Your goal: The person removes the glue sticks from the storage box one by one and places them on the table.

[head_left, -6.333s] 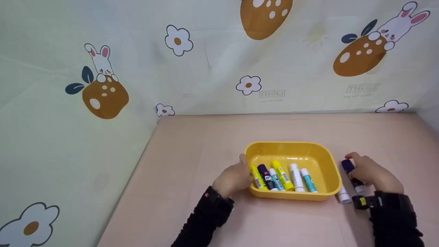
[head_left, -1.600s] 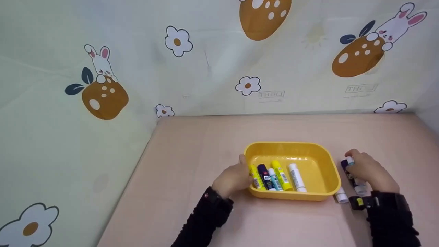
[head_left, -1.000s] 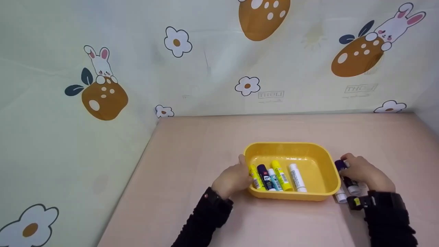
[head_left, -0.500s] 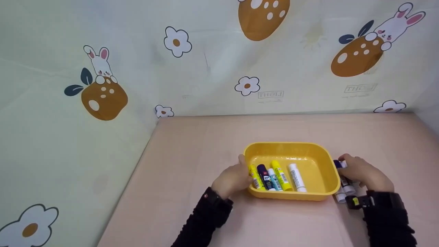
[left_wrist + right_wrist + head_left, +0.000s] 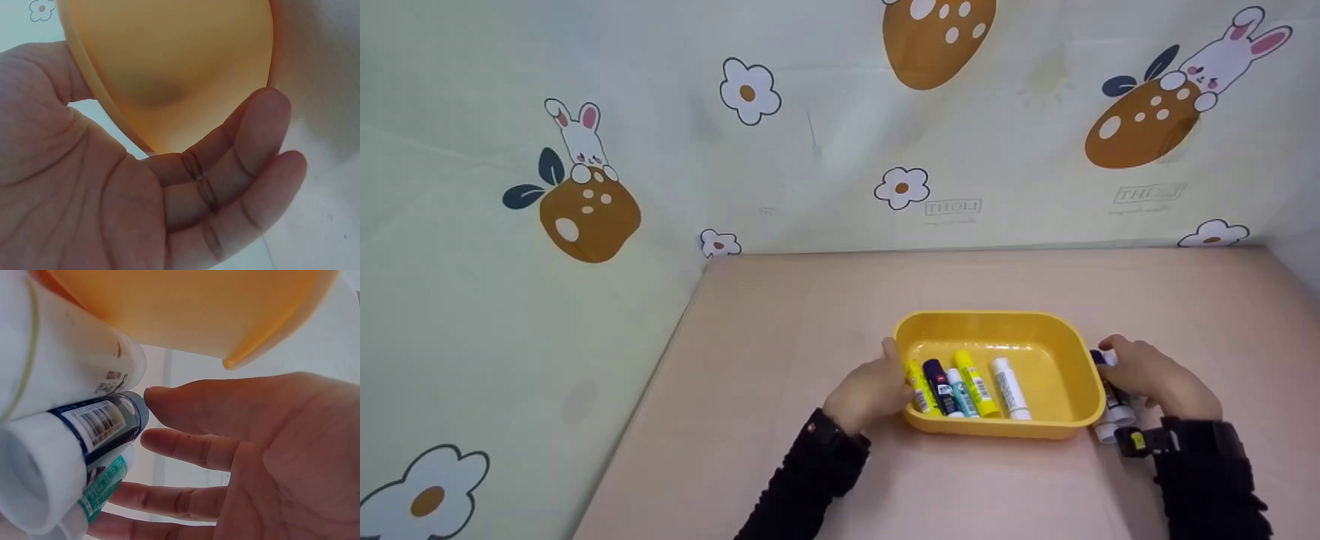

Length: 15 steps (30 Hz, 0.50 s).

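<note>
My left hand (image 5: 872, 391) holds the left end of a yellow plastic tray (image 5: 1054, 375), its thumb at the rim and fingers bent along the outer wall. Inside lie a yellow glue stick (image 5: 924, 391), a navy one (image 5: 942, 386), a small teal-and-white one (image 5: 962, 394), another yellow one (image 5: 976, 384) and a white one (image 5: 1011, 388). My right hand (image 5: 1159, 377) is just outside the tray's right end. In the right wrist view its fairly straight fingers touch a row of glue sticks: white (image 5: 73, 349), navy (image 5: 101, 422) and teal-and-white (image 5: 104, 486). Some fingertips are hidden behind them.
The pinkish tabletop (image 5: 780, 322) extends left of the tray and in front of it. Behind stands a pale printed backdrop (image 5: 817, 150) with rabbits and flowers, which continues along the left side.
The teal glue stick from the tray's right part now lies outside beside the navy one. My right hand has moved left with these sticks, closing them up against the white one. Left hand unmoved.
</note>
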Available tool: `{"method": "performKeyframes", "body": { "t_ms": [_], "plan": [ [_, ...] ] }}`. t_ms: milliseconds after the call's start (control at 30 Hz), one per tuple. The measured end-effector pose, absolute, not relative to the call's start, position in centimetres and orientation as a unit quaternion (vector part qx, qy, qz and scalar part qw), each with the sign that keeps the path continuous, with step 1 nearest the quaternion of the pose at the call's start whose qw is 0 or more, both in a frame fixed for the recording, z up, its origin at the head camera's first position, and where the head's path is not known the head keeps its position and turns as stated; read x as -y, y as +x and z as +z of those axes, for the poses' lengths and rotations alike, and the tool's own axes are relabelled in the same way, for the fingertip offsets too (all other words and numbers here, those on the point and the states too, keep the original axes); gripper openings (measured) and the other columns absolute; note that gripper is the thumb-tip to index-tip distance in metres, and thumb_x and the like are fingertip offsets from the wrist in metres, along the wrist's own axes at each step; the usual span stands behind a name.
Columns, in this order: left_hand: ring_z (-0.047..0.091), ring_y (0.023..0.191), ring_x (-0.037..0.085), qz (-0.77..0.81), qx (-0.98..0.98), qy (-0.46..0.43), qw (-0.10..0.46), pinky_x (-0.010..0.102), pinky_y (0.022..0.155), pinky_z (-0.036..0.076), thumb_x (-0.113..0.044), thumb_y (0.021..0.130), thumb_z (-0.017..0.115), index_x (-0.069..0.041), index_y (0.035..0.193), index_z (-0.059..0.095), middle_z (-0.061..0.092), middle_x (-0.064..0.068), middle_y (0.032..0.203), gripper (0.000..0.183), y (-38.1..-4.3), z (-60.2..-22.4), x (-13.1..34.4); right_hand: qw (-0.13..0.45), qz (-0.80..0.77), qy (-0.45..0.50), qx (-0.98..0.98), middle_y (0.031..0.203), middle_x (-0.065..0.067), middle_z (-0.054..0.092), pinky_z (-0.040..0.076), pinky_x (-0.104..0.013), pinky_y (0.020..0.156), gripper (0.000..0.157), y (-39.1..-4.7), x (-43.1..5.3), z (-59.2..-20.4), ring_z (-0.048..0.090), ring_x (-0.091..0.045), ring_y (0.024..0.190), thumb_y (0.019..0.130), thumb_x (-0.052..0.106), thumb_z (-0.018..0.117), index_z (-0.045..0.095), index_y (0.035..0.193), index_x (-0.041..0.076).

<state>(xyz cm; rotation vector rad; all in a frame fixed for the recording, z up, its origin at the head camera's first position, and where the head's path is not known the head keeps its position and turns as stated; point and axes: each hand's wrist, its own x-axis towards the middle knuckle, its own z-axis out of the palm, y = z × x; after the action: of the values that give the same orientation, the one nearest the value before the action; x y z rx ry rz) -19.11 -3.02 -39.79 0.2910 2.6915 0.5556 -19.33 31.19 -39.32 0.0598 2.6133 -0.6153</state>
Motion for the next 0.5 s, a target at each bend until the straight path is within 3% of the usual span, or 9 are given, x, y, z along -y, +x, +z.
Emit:
{"method": "performKeyframes", "body": {
  "t_ms": [133, 300, 500],
  "plan": [
    [0.049, 0.062, 0.018, 0.195, -0.957, 0.1, 0.191, 0.031, 0.06, 0.04, -0.022, 0.086, 0.054, 0.007, 0.144, 0.009, 0.053, 0.007, 0.077, 0.079, -19.2, -39.8, 2.9, 0.209, -0.212, 0.016, -0.955, 0.113, -0.037, 0.044, 0.05, -0.043, 0.068, 0.064, -19.3, -30.9, -39.2, 0.05, -0.034, 0.084, 0.092, 0.034, 0.049, 0.032, 0.132, -0.013],
    [0.049, 0.062, 0.018, 0.199, -0.955, 0.09, 0.199, 0.031, 0.061, 0.04, -0.023, 0.087, 0.055, 0.005, 0.144, 0.009, 0.053, 0.007, 0.077, 0.078, -19.2, -39.8, 2.9, 0.137, -0.212, -0.01, -0.967, 0.115, -0.038, 0.047, 0.043, -0.057, 0.083, 0.053, -19.2, -30.1, -38.9, 0.051, -0.042, 0.095, 0.096, 0.028, 0.043, 0.037, 0.129, -0.014],
    [0.049, 0.061, 0.018, 0.206, -0.954, 0.085, 0.203, 0.03, 0.059, 0.039, -0.023, 0.088, 0.055, 0.003, 0.144, 0.01, 0.053, 0.007, 0.077, 0.077, -19.2, -39.8, 2.9, 0.103, -0.253, -0.018, -0.962, 0.113, -0.034, 0.052, 0.048, -0.049, 0.078, 0.053, -19.0, -28.4, -38.2, 0.054, -0.034, 0.087, 0.101, 0.034, 0.032, 0.037, 0.129, -0.01]
  ]
}}
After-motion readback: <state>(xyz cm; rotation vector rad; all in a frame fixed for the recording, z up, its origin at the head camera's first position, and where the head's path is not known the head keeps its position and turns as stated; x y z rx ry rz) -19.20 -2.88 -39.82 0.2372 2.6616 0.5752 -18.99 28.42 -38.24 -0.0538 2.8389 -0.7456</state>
